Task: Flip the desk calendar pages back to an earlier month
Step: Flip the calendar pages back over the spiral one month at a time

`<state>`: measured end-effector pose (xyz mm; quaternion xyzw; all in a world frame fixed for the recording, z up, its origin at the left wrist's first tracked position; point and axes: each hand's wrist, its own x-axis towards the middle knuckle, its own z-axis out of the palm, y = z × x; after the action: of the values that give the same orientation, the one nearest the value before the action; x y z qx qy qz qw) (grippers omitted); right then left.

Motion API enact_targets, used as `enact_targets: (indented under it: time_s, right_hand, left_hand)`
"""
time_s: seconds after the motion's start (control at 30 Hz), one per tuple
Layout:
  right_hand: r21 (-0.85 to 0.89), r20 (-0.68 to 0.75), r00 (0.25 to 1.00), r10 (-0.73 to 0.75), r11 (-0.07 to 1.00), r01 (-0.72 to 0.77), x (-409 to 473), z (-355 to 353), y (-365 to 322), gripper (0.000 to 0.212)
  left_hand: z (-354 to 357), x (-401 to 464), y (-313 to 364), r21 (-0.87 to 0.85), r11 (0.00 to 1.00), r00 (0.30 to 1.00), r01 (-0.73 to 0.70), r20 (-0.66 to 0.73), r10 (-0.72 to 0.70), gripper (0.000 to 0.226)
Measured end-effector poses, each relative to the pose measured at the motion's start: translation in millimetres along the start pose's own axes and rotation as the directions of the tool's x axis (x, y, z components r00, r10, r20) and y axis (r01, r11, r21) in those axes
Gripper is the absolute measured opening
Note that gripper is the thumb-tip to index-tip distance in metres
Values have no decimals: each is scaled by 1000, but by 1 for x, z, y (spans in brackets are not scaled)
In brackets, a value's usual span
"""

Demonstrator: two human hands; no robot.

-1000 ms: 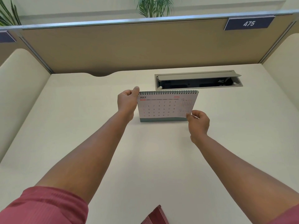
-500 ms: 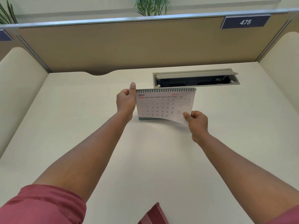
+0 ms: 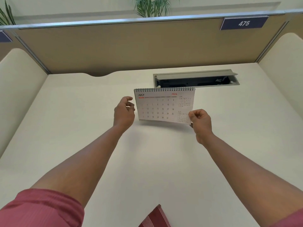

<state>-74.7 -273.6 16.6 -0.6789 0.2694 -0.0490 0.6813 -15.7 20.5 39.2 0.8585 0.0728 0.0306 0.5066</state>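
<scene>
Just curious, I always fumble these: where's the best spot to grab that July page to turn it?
Probably its free bottom corner, from the right, as the right hand pinches it. The July page is bound only along the top spiral, so its lower edge lifts freely.

Bare forearms, short red ribbed sleeve [image 3: 41, 208], striped red garment edge [image 3: 155, 217]

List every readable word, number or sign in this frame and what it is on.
"JULY": calendar page, top left.
"2026": same page, top right, red.
"1" to "31": its date grid, some faint.
"JUN", "AUG": small side months; their dates too small.
Weekday header: blurred.
"475": blue sign on the partition.
</scene>
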Motion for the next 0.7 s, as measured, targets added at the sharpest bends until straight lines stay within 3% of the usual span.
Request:
enact_targets:
  time_s: [0.3, 0.47, 0.7]
  right_hand:
    - [22, -25, 999, -38, 999, 38, -5, 0, 1, 7]
    - [15, -5, 999, -49, 999, 49, -9, -2, -2, 26]
    - [4, 4, 999, -40, 999, 40, -10, -4, -4, 24]
  left_hand:
    - [-1, -5, -3, -37, 999, 999, 36, 32, -35, 27]
    - [-1, -6, -1, -106, 993, 998, 50, 44, -45, 5]
    - [-1, -8, 4, -228, 967, 993, 111, 76, -96, 25]
